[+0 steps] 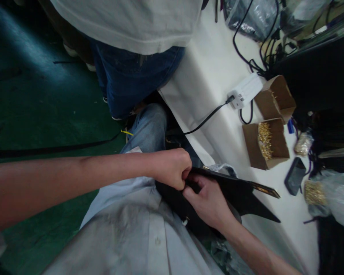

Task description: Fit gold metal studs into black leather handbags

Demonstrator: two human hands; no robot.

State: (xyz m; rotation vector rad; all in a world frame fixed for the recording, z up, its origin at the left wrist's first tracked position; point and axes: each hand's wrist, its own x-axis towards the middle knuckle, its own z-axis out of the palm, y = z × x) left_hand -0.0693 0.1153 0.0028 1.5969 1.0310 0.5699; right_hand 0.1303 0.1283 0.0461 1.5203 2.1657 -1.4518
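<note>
— Where do your hands sit?

— Your left hand (172, 168) is curled into a fist, fingertips pinching the near edge of the black leather piece (240, 194). Your right hand (209, 202) comes up from below, its fingers folded around that same edge, so both hands touch there, just off the counter's near edge and above your lap.

— And the leather piece itself?

— You hold it flat and slightly tilted; it runs out to the right over the white counter (212, 68), ending in two pointed tips, with a thin gold trim along its upper edge.

— What lies beyond it?

— On the counter, an open cardboard box (250, 143) holds gold pins, and a second cardboard box (276, 97) stands just behind it. A white power strip (245, 91) lies beside them, a black cable (206, 119) leading from it over the counter's edge. A dark phone (295, 175) rests near the first box, next to a clear plastic bag (332, 194) with more gold parts.

— Anyone else?

— A person in a white shirt and blue jeans (132, 76) stands at the counter's far-left edge on the green floor (40, 107).
</note>
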